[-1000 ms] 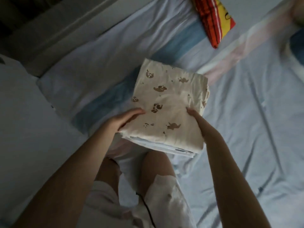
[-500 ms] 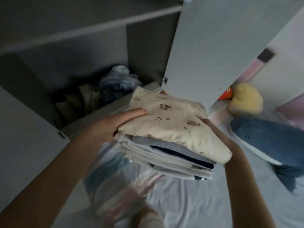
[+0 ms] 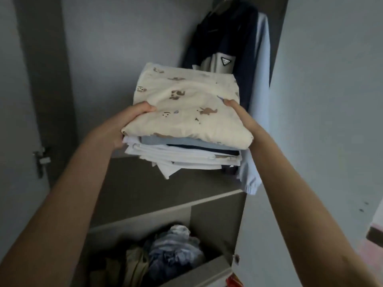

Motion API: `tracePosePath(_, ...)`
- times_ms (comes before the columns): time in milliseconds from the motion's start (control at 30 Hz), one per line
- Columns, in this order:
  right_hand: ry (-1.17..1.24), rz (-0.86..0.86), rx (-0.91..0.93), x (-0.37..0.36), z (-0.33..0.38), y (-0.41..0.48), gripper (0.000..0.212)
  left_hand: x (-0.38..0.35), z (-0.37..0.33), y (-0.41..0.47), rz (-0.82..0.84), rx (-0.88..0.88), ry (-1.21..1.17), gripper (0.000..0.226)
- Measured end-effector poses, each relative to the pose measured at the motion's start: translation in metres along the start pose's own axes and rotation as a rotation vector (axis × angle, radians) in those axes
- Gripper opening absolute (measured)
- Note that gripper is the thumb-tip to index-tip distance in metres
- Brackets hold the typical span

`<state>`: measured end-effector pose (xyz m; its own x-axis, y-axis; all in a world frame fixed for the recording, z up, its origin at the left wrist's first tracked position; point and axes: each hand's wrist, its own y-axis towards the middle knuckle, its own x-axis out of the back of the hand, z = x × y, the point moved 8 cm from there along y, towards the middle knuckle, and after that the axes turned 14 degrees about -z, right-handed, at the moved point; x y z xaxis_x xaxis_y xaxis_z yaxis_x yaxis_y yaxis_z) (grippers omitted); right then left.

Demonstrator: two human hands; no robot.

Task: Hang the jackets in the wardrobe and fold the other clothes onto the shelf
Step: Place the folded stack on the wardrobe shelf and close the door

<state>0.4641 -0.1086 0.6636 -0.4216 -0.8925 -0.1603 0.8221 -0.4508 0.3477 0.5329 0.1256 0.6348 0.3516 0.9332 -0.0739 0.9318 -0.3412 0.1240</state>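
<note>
Risk, judged from the present hold: stack of folded clothes (image 3: 186, 150) is in the air before the open wardrobe, over the grey shelf (image 3: 145, 189) and apparently not yet set on it; lower white layers splay out, with one loose corner (image 3: 165, 172) hanging at the near side; that corner could catch on the shelf and drag the lower pieces askew as the pile goes down; a forward tilt could let the cream printed garment (image 3: 186, 100) on top slide off; far right corner of the stack is just beside the hanging navy jacket (image 3: 226, 38) and pale blue sleeve (image 3: 262, 79), so a drift to the right could snag them.

Fingers: left hand (image 3: 128, 123) clamps the stack's left edge; thumb pressed on top, fingers beneath and hidden; right hand (image 3: 238, 114) grips the right edge the same way, thumb on the cream fabric, fingers out of sight below; neither hand touches anything else. Crumpled clothes (image 3: 172, 249) lie in the compartment below.
</note>
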Motion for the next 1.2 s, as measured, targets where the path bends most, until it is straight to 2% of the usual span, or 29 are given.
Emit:
tracePosePath(67,-0.018,0.051,-0.060,-0.036,-0.026,0.037,0.031,0.027,0.001,0.020,-0.101,-0.011,0.009,0.020)
tracePosePath(167,-0.134,0.083,-0.323,-0.077,-0.123,0.073,0.051,0.077,0.049,0.041,-0.265,0.168,0.085,0.022)
tracePosePath(267,-0.471,0.194,-0.659,-0.098,-0.246,0.043,0.078,0.133,0.170,0.039,-0.408,0.496,0.206,0.054)
tracePosePath(333,-0.592,0.155,-0.650,-0.108,-0.287,0.027,0.089,0.160,0.226,0.037,-0.497,0.588,0.193,0.074)
tracePosePath(400,-0.618,0.134,-0.509,-0.125,-0.292,0.022,0.097,0.172,0.245,0.037,-0.581,0.553,0.286,0.088)
tracePosePath(433,-0.668,0.124,-0.480,-0.126,-0.289,0.021,0.099,0.179,0.237,0.042,-0.649,0.460,0.448,0.088)
tracePosePath(500,-0.678,0.124,-0.511,-0.123,-0.283,0.017,0.099,0.177,0.191,0.052,-0.764,0.150,0.953,0.085)
tracePosePath(533,-0.692,0.140,-0.529,-0.118,-0.284,0.016,0.096,0.162,0.172,0.062,-0.714,-0.026,1.107,0.085)
tracePosePath(567,-0.703,0.171,-0.523,-0.117,-0.286,0.012,0.091,0.139,0.161,0.068,-0.579,-0.166,1.192,0.085)
tracePosePath(600,-0.685,0.161,-0.511,-0.116,-0.290,0.006,0.083,0.117,0.165,0.073,-0.399,-0.230,1.223,0.082)
tracePosePath(633,-0.690,0.122,-0.457,-0.118,-0.293,0.002,0.075,0.098,0.175,0.076,-0.224,-0.239,1.235,0.082)
tracePosePath(667,-0.714,0.065,-0.389,-0.123,-0.297,0.000,0.069,0.088,0.192,0.078,-0.073,-0.177,1.267,0.085)
tracePosePath(733,-0.811,-0.025,-0.280,-0.138,-0.307,0.002,0.061,0.087,0.215,0.081,0.045,-0.102,1.374,0.102)
tracePosePath(800,-0.861,-0.048,-0.211,-0.156,-0.315,0.010,0.061,0.102,0.224,0.089,-0.017,-0.117,1.445,0.116)
tracePosePath(833,-0.810,-0.053,-0.195,-0.158,-0.314,0.011,0.064,0.108,0.224,0.092,-0.056,-0.134,1.507,0.120)
tracePosePath(900,-0.642,0.041,-0.120,-0.175,-0.313,0.014,0.071,0.128,0.220,0.106,-0.126,-0.142,1.617,0.125)
tracePosePath(967,-0.552,0.187,-0.034,-0.184,-0.319,0.009,0.073,0.141,0.223,0.121,-0.184,-0.116,1.604,0.122)
tracePosePath(1000,-0.547,0.224,-0.056,-0.185,-0.334,0.007,0.075,0.149,0.227,0.127,-0.206,-0.095,1.609,0.120)
tracePosePath(1033,-0.631,0.238,-0.073,-0.181,-0.348,0.006,0.077,0.154,0.227,0.133,-0.231,-0.082,1.623,0.118)
tracePosePath(1067,-0.824,0.274,-0.077,-0.178,-0.360,0.003,0.076,0.157,0.227,0.138,-0.262,-0.084,1.634,0.117)
tracePosePath(1133,-1.332,0.421,-0.051,-0.170,-0.387,0.001,0.074,0.164,0.227,0.152,-0.305,-0.100,1.661,0.116)
tracePosePath(1200,-1.504,0.450,-0.007,-0.166,-0.392,0.009,0.069,0.171,0.227,0.166,-0.287,-0.098,1.660,0.118)
